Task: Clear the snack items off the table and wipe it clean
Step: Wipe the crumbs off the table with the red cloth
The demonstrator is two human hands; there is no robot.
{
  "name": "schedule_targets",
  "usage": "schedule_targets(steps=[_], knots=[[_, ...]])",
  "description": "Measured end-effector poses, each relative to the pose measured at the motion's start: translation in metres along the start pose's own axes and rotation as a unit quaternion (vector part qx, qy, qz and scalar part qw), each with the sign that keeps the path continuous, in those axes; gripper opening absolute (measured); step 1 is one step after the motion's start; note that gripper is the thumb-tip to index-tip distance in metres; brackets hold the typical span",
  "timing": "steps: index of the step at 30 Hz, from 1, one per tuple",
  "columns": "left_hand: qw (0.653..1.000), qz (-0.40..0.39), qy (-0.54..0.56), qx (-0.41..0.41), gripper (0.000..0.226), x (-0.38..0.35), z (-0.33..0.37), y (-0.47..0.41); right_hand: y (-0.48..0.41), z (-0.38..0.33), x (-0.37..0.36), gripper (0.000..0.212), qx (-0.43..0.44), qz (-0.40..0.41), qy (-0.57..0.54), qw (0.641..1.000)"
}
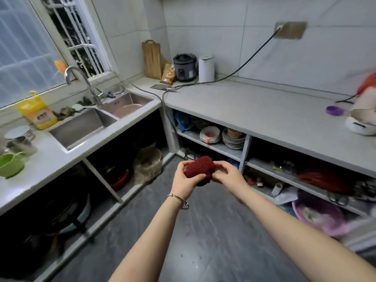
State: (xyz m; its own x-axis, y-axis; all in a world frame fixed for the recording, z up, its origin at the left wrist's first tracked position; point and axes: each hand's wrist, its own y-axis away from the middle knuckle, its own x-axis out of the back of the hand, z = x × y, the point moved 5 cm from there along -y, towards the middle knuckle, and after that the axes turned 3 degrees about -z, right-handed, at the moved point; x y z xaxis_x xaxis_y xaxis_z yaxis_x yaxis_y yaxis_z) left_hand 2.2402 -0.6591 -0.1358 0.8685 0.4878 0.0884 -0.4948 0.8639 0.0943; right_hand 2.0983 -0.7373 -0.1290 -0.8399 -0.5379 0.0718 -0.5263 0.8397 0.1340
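A dark red, waffle-textured cloth [198, 169], bunched into a ball, is held in mid-air above the grey kitchen floor [213, 231], in front of the corner where two counters meet. The person's left hand [186, 183] grips the cloth's left side, with fingers curled over the top and the thumb pressed against the front. The right hand [230, 176] pinches the cloth's right end between curled fingers and thumb. A thin metal bracelet [179, 199] circles the left wrist. Both forearms are bare and reach forward from the bottom of the view.

To the left, a steel double sink [81, 129] is set into a pale counter under a window, with a curved faucet [81, 82] behind it. A yellow detergent bottle [37, 111] stands left of the sink, and a green bowl [10, 164] sits near the counter's left edge.

In the far corner a wooden cutting board [151, 59] leans against the tiled wall. Beside it are an orange snack bag [168, 74], a dark rice cooker [185, 67] and a white kettle [206, 67]. The long grey countertop [254, 110] runs off to the right. Open shelves below it hold stacked plates [233, 137], and a pink basin [319, 214] sits low on the right.
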Motion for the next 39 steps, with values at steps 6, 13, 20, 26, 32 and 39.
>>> schedule_targets(steps=[6, 13, 20, 26, 32, 39], knots=[[0.996, -0.084, -0.005, 0.013, 0.059, -0.064, 0.0, -0.066, -0.041, 0.015, 0.059, 0.029, -0.05, 0.08, -0.071, 0.993], [0.992, -0.124, -0.018, 0.018, 0.055, -0.153, 0.005, -0.142, -0.098, 0.025, 0.142, 0.03, -0.041, 0.12, -0.103, 0.986], [0.987, -0.16, -0.019, 0.0, 0.05, -0.263, 0.031, -0.228, -0.169, 0.017, 0.259, 0.025, -0.026, 0.15, -0.091, 0.984], [0.981, -0.195, -0.021, -0.002, 0.051, -0.342, 0.046, -0.286, -0.215, 0.02, 0.34, 0.027, -0.038, 0.19, -0.065, 0.979], [0.969, -0.243, -0.035, 0.006, 0.052, -0.402, 0.042, -0.358, -0.273, 0.031, 0.394, 0.026, -0.043, 0.245, -0.061, 0.967], [0.947, -0.315, -0.049, 0.028, 0.054, -0.471, 0.036, -0.468, -0.361, 0.048, 0.455, 0.026, -0.068, 0.292, -0.072, 0.951]])
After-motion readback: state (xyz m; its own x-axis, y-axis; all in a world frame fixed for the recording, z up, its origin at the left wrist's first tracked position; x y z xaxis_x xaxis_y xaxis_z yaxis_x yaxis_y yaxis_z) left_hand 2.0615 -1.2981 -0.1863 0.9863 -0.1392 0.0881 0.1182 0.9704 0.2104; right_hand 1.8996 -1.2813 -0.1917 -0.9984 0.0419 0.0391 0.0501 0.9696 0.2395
